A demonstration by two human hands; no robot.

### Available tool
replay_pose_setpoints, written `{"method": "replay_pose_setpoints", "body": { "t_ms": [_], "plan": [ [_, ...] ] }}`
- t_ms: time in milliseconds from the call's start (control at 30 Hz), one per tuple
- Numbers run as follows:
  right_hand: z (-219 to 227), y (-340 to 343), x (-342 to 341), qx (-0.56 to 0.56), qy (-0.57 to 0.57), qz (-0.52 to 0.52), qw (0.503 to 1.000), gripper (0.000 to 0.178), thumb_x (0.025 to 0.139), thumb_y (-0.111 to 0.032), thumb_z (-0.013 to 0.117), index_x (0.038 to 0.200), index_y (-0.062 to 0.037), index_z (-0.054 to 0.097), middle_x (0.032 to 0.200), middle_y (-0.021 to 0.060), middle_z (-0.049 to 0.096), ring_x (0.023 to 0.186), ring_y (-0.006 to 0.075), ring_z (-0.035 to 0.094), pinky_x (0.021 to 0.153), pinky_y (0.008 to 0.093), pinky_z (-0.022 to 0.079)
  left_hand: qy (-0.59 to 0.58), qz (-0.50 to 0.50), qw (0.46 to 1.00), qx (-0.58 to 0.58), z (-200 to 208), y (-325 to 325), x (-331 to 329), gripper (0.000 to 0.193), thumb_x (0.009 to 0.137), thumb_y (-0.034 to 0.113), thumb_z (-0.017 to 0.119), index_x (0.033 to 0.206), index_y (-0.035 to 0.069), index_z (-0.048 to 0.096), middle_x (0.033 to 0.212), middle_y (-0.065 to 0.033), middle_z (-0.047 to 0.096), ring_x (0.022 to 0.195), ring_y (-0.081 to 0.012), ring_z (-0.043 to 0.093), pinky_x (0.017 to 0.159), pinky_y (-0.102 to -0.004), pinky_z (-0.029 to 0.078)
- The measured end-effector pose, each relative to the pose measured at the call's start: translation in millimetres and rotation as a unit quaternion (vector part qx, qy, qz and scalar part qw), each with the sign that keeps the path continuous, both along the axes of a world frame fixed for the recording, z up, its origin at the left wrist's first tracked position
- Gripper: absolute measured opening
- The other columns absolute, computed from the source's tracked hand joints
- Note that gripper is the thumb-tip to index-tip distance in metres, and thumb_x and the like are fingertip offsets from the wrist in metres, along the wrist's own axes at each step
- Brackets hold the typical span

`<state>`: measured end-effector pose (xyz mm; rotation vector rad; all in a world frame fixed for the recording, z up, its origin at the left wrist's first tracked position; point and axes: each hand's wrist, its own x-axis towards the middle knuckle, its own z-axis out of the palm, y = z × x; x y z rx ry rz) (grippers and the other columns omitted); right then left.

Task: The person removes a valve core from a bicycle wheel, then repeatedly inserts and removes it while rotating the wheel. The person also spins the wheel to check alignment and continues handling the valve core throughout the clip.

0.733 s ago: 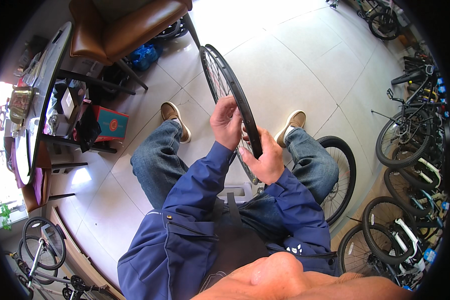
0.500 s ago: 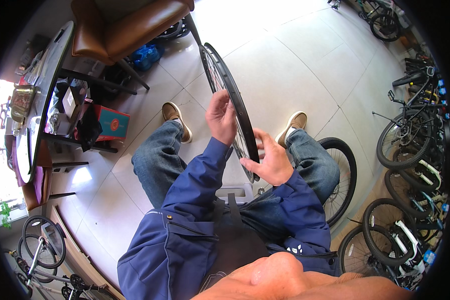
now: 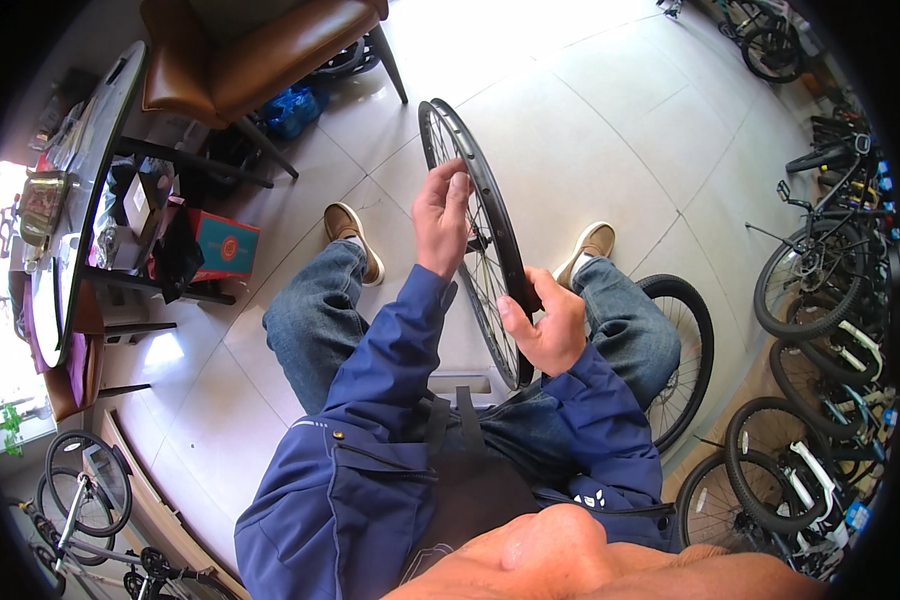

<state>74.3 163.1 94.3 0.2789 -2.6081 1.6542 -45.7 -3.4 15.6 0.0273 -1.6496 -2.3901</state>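
Upright between my knees stands a bare bicycle wheel (image 3: 492, 210), its black rim without a tire and thin spokes running to a hub. At the rim's left side, toward the far part, my left hand (image 3: 442, 218) is closed with fingertips pinched at the rim's edge. My right hand (image 3: 548, 328) grips the nearer right side, thumb against the rim and fingers curled; the wheel partly hides where they touch. Below the wheel, a pale grey object with a recessed top (image 3: 470, 384) shows between my thighs.
By my right leg stands a tired wheel (image 3: 705, 345). Many bicycles (image 3: 815, 270) line the right side, and another bicycle (image 3: 80, 500) is at lower left. A table (image 3: 110, 130), brown leather chair (image 3: 240, 70) and red-and-teal box (image 3: 228, 247) occupy the left.
The wheel has shifted slightly toward me and right, showing more spokes and the hub. My left hand has moved a little farther away. My right hand's spread fingers have curled in at the rim.
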Motion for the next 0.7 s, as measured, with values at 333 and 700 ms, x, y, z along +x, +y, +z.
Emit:
{"method": "replay_pose_setpoints", "body": {
  "t_ms": [333, 700],
  "plan": [
    [-4.0, -0.5, -0.4, -0.017, -0.005, -0.003, 1.000, 0.036, 0.096, -0.021, 0.079, 0.122, 0.0017, 0.068, 0.089, 0.0133, 0.077, 0.080, 0.0200, 0.077, 0.075, 0.0330, 0.060, 0.058, -0.030, 0.998, 0.021, -2.2, 20.0, 25.0, 0.017, 0.104, -0.002, 0.067, 0.120, 0.000, 0.065, 0.108, -0.0012, 0.064, 0.088, -0.0083, 0.064, 0.076, -0.0247, 0.054],
    [-3.2, -1.0, -1.4, -0.016, 0.005, 0.016, 1.000, 0.037, 0.098, -0.022, 0.077, 0.124, 0.0024, 0.068, 0.087, 0.0118, 0.076, 0.077, 0.0184, 0.075, 0.073, 0.0314, 0.059, 0.107, -0.016, 0.993, -0.042, -14.8, 8.6, 22.4, 0.017, 0.112, 0.012, 0.061, 0.121, 0.000, 0.068, 0.107, -0.0041, 0.071, 0.089, -0.0093, 0.066, 0.078, -0.0253, 0.053]
  ]
}}
